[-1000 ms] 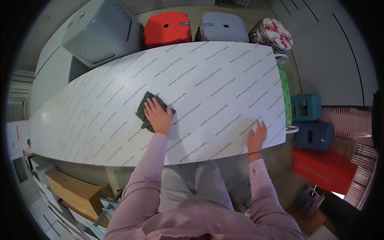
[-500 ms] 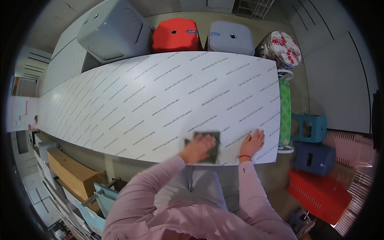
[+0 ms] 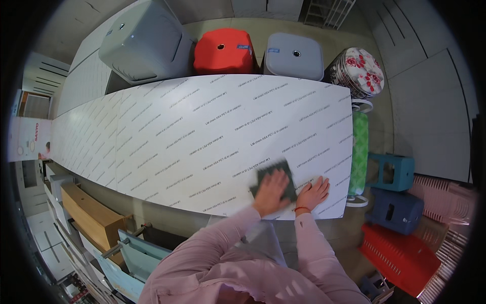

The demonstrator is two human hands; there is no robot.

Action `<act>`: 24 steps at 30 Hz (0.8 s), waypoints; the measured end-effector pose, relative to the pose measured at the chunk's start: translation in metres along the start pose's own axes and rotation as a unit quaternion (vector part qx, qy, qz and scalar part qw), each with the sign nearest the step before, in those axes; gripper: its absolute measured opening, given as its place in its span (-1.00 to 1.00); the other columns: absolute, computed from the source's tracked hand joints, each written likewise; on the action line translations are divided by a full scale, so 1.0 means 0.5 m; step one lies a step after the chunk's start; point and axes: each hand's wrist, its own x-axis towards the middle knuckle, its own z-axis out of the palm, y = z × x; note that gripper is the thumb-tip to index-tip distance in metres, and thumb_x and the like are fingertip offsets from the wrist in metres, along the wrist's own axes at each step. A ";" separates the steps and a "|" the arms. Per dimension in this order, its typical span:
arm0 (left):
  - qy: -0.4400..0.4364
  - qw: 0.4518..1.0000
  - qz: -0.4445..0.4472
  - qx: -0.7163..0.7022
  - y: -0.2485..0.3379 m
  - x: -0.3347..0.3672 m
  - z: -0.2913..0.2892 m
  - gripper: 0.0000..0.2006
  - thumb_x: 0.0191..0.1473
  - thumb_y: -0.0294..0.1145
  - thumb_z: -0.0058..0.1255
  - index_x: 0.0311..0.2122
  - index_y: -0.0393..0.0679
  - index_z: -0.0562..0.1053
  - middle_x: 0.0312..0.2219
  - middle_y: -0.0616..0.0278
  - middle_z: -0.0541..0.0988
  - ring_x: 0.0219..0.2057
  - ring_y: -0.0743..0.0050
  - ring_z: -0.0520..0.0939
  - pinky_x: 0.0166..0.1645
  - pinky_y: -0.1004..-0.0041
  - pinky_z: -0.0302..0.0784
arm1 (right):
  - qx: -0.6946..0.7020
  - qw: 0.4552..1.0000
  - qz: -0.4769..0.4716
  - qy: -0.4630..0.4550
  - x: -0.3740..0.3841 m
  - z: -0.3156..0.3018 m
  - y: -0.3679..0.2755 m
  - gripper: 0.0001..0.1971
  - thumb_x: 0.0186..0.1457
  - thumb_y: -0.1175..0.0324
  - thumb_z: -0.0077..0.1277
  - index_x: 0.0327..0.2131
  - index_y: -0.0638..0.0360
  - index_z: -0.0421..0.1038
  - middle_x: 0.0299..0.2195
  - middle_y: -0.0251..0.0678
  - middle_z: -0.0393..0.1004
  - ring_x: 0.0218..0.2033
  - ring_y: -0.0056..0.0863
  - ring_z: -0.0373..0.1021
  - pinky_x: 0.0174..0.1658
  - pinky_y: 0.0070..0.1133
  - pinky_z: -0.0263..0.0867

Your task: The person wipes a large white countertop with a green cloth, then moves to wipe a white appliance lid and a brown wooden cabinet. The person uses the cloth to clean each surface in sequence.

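A dark green, roughly square cloth (image 3: 279,175) lies on the white tabletop (image 3: 202,147), close to its near edge. My left hand (image 3: 273,191) rests flat on top of it with the fingers spread, pressing it against the surface. Part of the cloth is hidden under the palm, and its edges are smeared by motion. To the right of the cloth, my right hand (image 3: 312,193) is laid open and palm down on the tabletop, with a red band at the wrist and nothing held. The tabletop bears slanted rows of small dark print.
Beyond the far edge stand a large grey plastic stool (image 3: 144,43), a red stool (image 3: 223,53), a light grey stool (image 3: 293,55) and flower-patterned round seats (image 3: 362,71). A green board (image 3: 359,152) borders the right end. Teal (image 3: 392,172) and navy stools (image 3: 397,210) sit at right; a wooden drawer (image 3: 91,215) is left.
My left hand and the cloth have slid to the right, nearer my right hand, and the cloth has turned. The whole view has shifted slightly, with the table sitting lower.
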 end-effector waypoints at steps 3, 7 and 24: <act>-0.019 0.990 0.140 -0.012 0.004 -0.044 0.036 -0.19 0.09 0.08 0.11 0.33 -0.20 0.19 0.36 -0.05 0.14 0.39 -0.08 0.10 0.42 -0.05 -0.05 | -0.001 1.000 -0.011 0.016 -0.003 0.004 -0.010 -0.44 0.21 0.29 -0.04 0.28 0.11 0.17 0.36 -0.10 0.05 0.39 -0.07 -0.04 0.36 -0.02 -0.11; 0.036 0.998 0.025 0.052 -0.161 0.088 -0.090 -0.32 0.06 -0.13 0.11 0.25 -0.24 0.30 0.31 -0.01 0.25 0.35 -0.06 0.21 0.40 -0.07 0.00 | -0.013 1.000 -0.006 0.011 -0.003 0.004 0.004 -0.41 0.20 0.27 -0.02 0.29 0.12 0.15 0.37 -0.09 0.02 0.38 -0.04 -0.04 0.35 0.01 -0.10; -0.040 0.992 0.082 0.087 -0.140 0.005 -0.053 -0.30 0.10 -0.02 0.12 0.30 -0.12 0.27 0.36 -0.04 0.13 0.39 -0.03 0.11 0.39 -0.08 -0.01 | -0.014 0.999 -0.019 0.037 -0.005 0.009 -0.003 -0.43 0.18 0.30 -0.02 0.26 0.11 0.18 0.36 -0.09 0.06 0.37 -0.02 -0.01 0.34 0.00 -0.08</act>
